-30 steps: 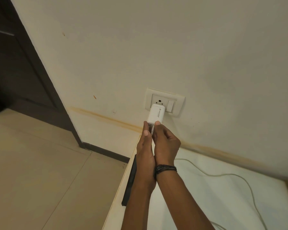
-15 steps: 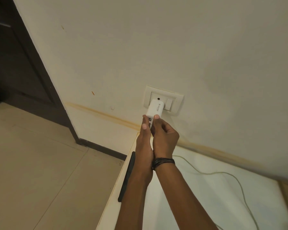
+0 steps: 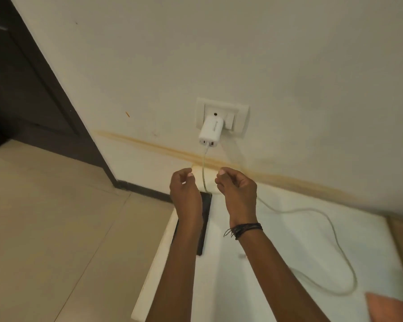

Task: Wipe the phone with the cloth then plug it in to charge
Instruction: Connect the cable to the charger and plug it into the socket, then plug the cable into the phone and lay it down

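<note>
My two hands hover with fingers loosely curled, gripping nothing: left hand point(image 3: 186, 191) and right hand point(image 3: 239, 190) flank one white cable point(image 3: 204, 173) without touching it. The cable drops from one white charger point(image 3: 211, 131) seated in the wall socket point(image 3: 239, 112). One black phone point(image 3: 205, 210) lies on the white surface point(image 3: 289, 233) under my left wrist. One pink cloth point(image 3: 386, 307) shows bottom right.

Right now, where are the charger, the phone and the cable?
charger point(image 3: 211, 131): head view, middle of its white body.
phone point(image 3: 206, 206): head view, its uncovered dark upper end.
cable point(image 3: 203, 169): head view, the hanging stretch below the charger.
</note>
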